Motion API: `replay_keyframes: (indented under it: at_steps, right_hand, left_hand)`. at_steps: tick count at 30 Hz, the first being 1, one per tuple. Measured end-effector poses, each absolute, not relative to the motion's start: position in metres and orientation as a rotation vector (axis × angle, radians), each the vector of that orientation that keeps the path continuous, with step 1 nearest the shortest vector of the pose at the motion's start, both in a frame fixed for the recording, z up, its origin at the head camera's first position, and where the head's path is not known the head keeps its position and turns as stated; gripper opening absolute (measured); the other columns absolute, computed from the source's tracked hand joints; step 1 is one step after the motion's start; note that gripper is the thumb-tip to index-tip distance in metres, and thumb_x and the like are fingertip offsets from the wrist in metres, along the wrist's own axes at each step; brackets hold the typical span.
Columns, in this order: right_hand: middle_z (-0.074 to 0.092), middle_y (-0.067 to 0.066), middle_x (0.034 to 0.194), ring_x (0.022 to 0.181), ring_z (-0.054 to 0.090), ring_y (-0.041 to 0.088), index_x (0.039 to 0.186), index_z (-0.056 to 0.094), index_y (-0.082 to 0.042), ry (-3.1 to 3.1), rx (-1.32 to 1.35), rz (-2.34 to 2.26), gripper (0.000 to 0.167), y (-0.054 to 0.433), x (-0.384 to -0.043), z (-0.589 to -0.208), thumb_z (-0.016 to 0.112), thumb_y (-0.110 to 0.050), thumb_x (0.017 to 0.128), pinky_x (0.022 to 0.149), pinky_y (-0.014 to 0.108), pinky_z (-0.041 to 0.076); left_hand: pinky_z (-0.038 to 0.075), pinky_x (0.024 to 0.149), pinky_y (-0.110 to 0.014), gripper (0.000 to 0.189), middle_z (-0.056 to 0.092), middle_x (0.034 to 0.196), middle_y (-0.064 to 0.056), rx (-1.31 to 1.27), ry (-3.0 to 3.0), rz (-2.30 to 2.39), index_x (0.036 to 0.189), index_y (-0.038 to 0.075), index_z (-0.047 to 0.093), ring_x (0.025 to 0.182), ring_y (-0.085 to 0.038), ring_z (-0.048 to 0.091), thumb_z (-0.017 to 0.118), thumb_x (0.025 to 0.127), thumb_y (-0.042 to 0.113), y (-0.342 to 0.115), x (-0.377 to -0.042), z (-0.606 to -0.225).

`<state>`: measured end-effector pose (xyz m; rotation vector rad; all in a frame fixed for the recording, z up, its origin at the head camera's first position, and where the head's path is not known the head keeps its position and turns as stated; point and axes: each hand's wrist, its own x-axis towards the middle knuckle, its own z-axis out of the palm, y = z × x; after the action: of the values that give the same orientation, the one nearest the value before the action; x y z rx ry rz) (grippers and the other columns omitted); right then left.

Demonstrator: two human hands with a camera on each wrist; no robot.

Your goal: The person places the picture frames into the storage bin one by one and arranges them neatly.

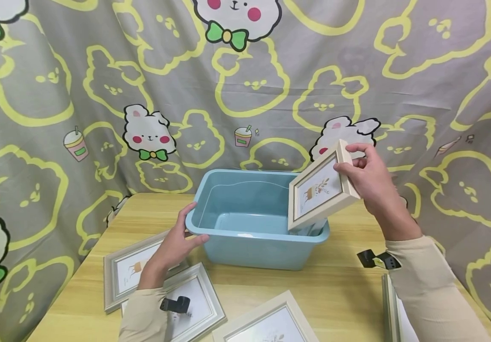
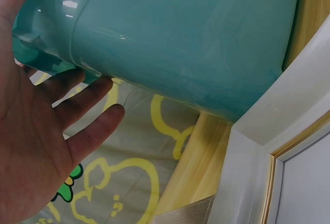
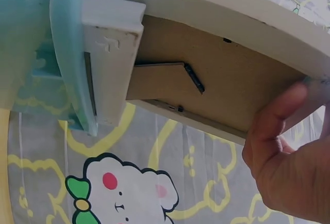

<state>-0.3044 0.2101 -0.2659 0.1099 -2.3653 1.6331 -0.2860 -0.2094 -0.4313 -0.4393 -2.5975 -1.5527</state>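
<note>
A blue plastic basin (image 1: 256,249) stands on the table. My left hand (image 1: 177,244) holds its left end, with the thumb at the front rim and the other fingers at the left side; the left wrist view shows the palm beside the basin wall. My right hand (image 1: 369,178) grips a cream picture frame (image 1: 294,209) by its upper right edge, thumb on the front. This frame tilts over the basin's right end, its lower edge overlapping the rim. In the right wrist view its brown backing board (image 3: 206,48) and folded stand (image 3: 160,79) show.
Two frames, a taupe picture frame (image 1: 110,280) and a silver-grey picture frame (image 1: 211,297), lie overlapping at the left. Another cream frame (image 1: 279,304) lies at the front, and a frame (image 1: 388,304) sits under my right forearm. A patterned curtain (image 1: 203,85) hangs behind the table (image 1: 335,280).
</note>
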Motion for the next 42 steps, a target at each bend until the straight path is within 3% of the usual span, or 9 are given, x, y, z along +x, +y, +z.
replay_keyframes:
  at_steps: [5, 10, 23, 42]
  right_hand:
    - [0.047, 0.010, 0.096, 0.068, 0.062, 0.004, 0.130, 0.037, -0.013, -2.412, 0.125, 1.632, 0.046, 0.202, -0.307, -0.269, 0.061, -0.017, 0.091, 0.060, 0.026, 0.057]
    - [0.046, 0.010, 0.095, 0.067, 0.061, 0.007, 0.135, 0.034, -0.008, -2.467, 0.124, 1.576, 0.056, 0.192, -0.310, -0.272, 0.063, -0.015, 0.088, 0.059, 0.026, 0.057]
    - [0.050, 0.013, 0.099, 0.082, 0.060, 0.025, 0.135, 0.038, -0.011, -2.662, 0.042, 1.318, 0.055, 0.179, -0.320, -0.281, 0.061, -0.024, 0.087, 0.060, 0.025, 0.055]
    - [0.055, 0.014, 0.102, 0.087, 0.061, 0.028, 0.136, 0.044, -0.014, -2.776, -0.025, 1.052, 0.052, 0.174, -0.329, -0.290, 0.055, -0.031, 0.088, 0.058, 0.026, 0.054]
  left_hand:
    - [0.041, 0.100, -0.061, 0.087, 0.044, 0.143, -0.020, -0.434, -2.599, -1.550, 0.152, 0.031, 0.014, 0.126, -0.043, 0.050, 0.072, 0.087, 0.028, -0.210, -0.286, -0.432]
    - [0.041, 0.100, -0.061, 0.089, 0.044, 0.143, -0.019, -0.431, -2.599, -1.554, 0.152, 0.032, 0.014, 0.126, -0.042, 0.050, 0.073, 0.085, 0.027, -0.211, -0.286, -0.432]
    - [0.041, 0.100, -0.062, 0.089, 0.044, 0.144, -0.018, -0.426, -2.592, -1.562, 0.151, 0.035, 0.014, 0.126, -0.042, 0.050, 0.074, 0.085, 0.029, -0.209, -0.286, -0.429]
    - [0.042, 0.100, -0.060, 0.089, 0.042, 0.145, -0.019, -0.410, -2.606, -1.561, 0.152, 0.033, 0.014, 0.128, -0.042, 0.048, 0.073, 0.085, 0.028, -0.210, -0.287, -0.432]
